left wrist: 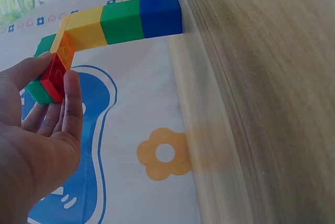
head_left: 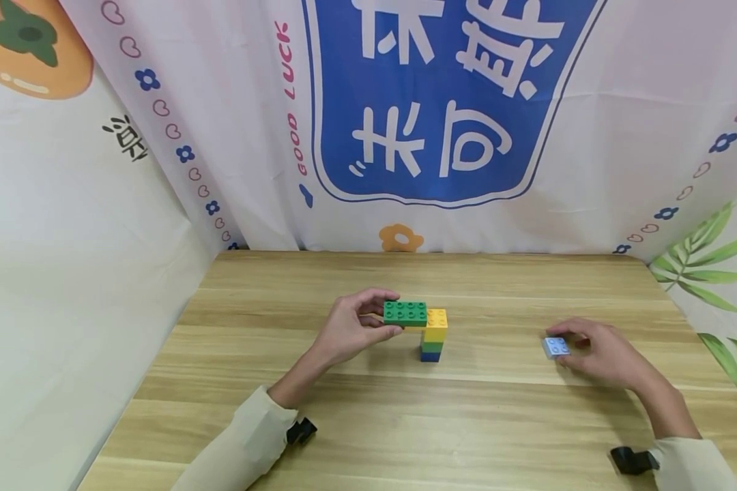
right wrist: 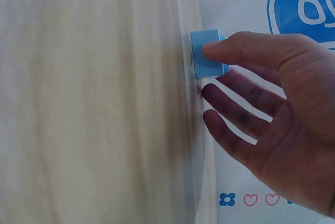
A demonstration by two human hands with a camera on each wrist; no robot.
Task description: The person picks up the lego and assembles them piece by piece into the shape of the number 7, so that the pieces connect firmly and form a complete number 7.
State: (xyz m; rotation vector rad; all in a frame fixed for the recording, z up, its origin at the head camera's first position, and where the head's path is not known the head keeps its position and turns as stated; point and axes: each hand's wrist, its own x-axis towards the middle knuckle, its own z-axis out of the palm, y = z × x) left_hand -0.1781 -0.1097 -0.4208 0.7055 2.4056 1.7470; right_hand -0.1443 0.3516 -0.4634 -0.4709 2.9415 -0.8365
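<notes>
A small tower of toy building bricks stands on the table, with a dark blue brick (head_left: 430, 356) at the bottom, a green one (left wrist: 122, 21) above it and a yellow one (head_left: 435, 334) higher up. From its top a long green brick (head_left: 405, 313) juts out to the left. Under that overhang, a red brick (left wrist: 54, 77) and an orange brick (left wrist: 64, 47) show in the left wrist view. My left hand (head_left: 354, 329) grips the overhanging end between thumb and fingers. Far to the right, my right hand (head_left: 603, 351) pinches a light blue brick (right wrist: 205, 54) at the tabletop.
The wooden table (head_left: 368, 423) reaches back to a printed curtain (head_left: 252, 136) at its far edge. A black wrist device (head_left: 301, 431) is on the left sleeve, and another black device (head_left: 632, 461) is at the right cuff.
</notes>
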